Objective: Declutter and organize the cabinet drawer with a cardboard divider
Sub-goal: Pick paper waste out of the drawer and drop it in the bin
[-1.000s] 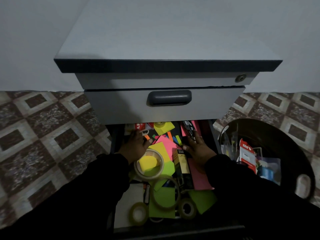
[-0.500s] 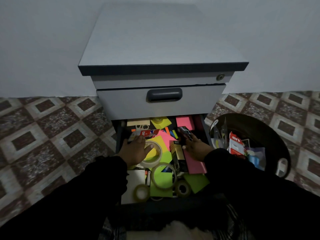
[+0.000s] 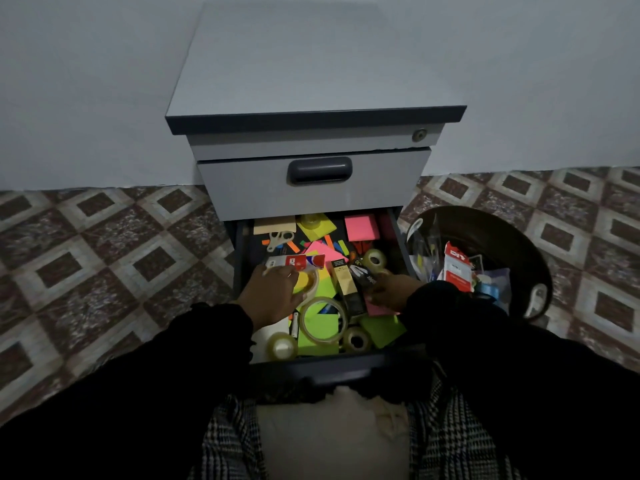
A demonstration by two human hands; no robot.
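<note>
Your left hand [image 3: 273, 295] sits at about nine o'clock in the open drawer [image 3: 401, 233], fingers curled over a tape roll [image 3: 306, 282] with a yellow pad inside it, and apparently pinching the red-and-white packet [image 3: 296, 262] at the fingertips; that double grip looks meant to lift two items out in one go. At six o'clock, larger clear tape rolls [image 3: 323, 319] lie on green sticky notes [image 3: 382, 329], loose and unsorted. In the middle a tall black-and-tan box [image 3: 348, 289] lies lengthwise, with pink notes [image 3: 360, 227] and scissors [image 3: 280, 238] toward twelve o'clock. Your right hand [image 3: 391, 291] at three o'clock is closed round a small black object [image 3: 362, 273], likely a stapler. I cannot see any cardboard divider yet. Outside the drawer, at three o'clock, the dark bin [image 3: 512, 244] already holds removed stationery, so emptying seems the step in hand.
</note>
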